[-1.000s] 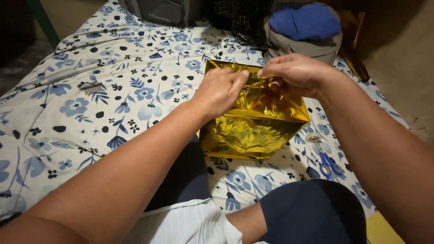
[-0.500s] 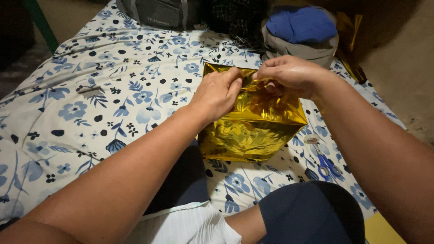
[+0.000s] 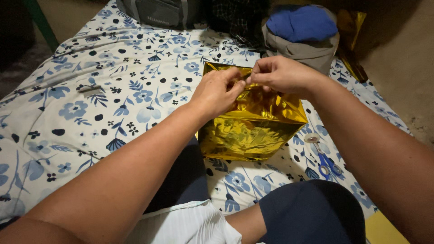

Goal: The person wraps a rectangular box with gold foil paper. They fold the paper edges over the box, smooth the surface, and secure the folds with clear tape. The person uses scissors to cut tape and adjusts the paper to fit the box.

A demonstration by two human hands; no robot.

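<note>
A box wrapped in shiny gold foil paper (image 3: 253, 129) stands on a bed with a white sheet printed with blue flowers (image 3: 104, 90). My left hand (image 3: 219, 92) rests on the box's top, fingers pinching the foil near the far edge. My right hand (image 3: 282, 74) meets it there, thumb and fingers closed on the same foil fold. What lies between the fingertips is hidden.
Blue-handled scissors (image 3: 327, 165) and a small roll of clear tape (image 3: 312, 138) lie right of the box. At the bed's head sit a grey bag (image 3: 162, 11), a blue cloth on a grey bundle (image 3: 303, 31) and spare gold foil (image 3: 352, 40). My knees are in front.
Both hands have drawn closer together over the box's far top edge, the right hand's fingers shifting left onto the fold. The box has stayed in place.
</note>
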